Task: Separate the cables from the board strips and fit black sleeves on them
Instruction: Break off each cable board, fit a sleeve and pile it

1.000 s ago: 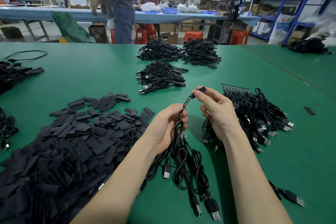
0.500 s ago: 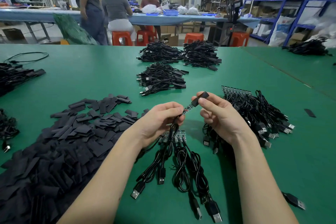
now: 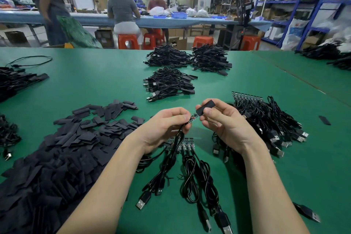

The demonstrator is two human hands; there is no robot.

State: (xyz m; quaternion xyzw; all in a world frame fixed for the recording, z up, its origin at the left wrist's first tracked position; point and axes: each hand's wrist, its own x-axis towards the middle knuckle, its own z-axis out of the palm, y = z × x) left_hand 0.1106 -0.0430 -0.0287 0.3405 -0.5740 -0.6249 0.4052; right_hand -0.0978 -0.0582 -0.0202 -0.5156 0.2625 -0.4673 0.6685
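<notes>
Cables were what I was working: my left hand (image 3: 167, 125) pinched one black cable (image 3: 175, 144) just behind its small circuit board (image 3: 194, 116), fingers curled round the lead. My right hand (image 3: 224, 121) gripped a black sleeve (image 3: 205, 108) between thumb and fingertips, its open end already over the far tip of the board, the near part of the board bare between my two hands. I judged the sleeve thin, light and soft, liable to flatten if squeezed, so I would hold it by its edges to keep the mouth open. The board looked stiff but small and fragile at the solder joints; the grip belonged on the cable right at the board, not further down the floppy lead.

Below my hands, a board strip (image 3: 180, 143) with several cables attached lay on the green table (image 3: 95, 85), USB plugs trailing toward me. To my left spread a heap of loose sleeves (image 3: 62, 150); to my right, a pile of unseparated cables (image 3: 266, 119) on their strips. Finished bundles (image 3: 169, 83) sat further out.
</notes>
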